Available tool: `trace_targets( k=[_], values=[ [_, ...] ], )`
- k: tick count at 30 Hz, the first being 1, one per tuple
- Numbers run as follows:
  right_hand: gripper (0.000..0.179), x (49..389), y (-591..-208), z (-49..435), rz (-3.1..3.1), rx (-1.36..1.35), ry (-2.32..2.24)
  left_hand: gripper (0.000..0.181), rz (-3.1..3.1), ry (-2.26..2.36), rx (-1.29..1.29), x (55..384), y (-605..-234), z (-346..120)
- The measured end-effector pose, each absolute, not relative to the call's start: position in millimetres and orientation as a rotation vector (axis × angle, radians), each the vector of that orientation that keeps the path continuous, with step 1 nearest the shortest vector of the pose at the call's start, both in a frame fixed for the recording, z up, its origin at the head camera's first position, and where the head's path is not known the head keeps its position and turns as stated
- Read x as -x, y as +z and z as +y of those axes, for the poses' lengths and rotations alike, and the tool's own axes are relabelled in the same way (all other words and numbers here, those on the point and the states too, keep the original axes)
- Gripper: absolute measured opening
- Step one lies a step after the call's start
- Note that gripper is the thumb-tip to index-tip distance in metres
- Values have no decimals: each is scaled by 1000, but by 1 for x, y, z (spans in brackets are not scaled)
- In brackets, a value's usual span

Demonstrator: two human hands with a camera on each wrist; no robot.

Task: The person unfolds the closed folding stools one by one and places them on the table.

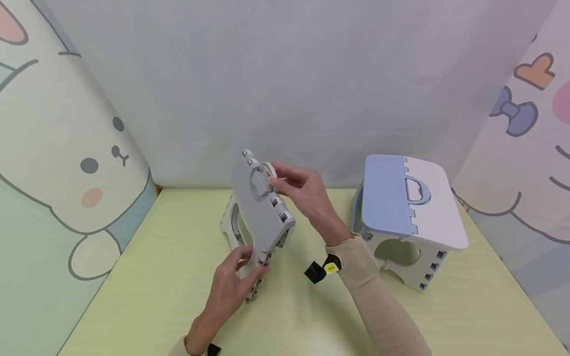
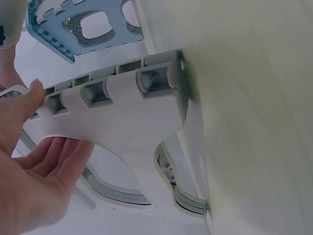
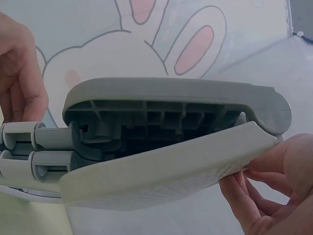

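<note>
A grey-and-white folding stool (image 1: 262, 220), partly folded, stands tilted left of the table's middle. Its two seat halves lie close together with a narrow gap between them, seen in the right wrist view. My right hand (image 1: 307, 195) pinches the white handle (image 1: 267, 170) at the upper hinge edge. Lower down, my left hand (image 1: 232, 282) grips the white leg panel (image 2: 112, 117), thumb on one side and fingers through its cut-out in the left wrist view. The lower leg edges touch the table.
On the right stands an unfolded blue-and-white folding stool (image 1: 387, 198), upright on its legs. Both stools share a pale yellow-green table (image 1: 147, 291). A plain light backdrop (image 1: 285, 89) rises behind, with cartoon-printed panels (image 1: 53, 163) at the sides.
</note>
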State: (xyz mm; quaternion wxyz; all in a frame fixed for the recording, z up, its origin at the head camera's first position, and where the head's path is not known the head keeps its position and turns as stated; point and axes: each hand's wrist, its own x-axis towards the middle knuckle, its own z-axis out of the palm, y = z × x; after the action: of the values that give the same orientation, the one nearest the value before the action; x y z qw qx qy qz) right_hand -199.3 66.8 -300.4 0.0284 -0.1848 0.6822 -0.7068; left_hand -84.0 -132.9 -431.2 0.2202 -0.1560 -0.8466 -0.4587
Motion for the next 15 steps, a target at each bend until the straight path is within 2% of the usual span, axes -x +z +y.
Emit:
trace_targets(
  k=[15],
  values=[
    [39, 198, -295, 64, 2117, 656, -2158, 47, -2308, -1353, 445, 84, -432, -130]
  ],
)
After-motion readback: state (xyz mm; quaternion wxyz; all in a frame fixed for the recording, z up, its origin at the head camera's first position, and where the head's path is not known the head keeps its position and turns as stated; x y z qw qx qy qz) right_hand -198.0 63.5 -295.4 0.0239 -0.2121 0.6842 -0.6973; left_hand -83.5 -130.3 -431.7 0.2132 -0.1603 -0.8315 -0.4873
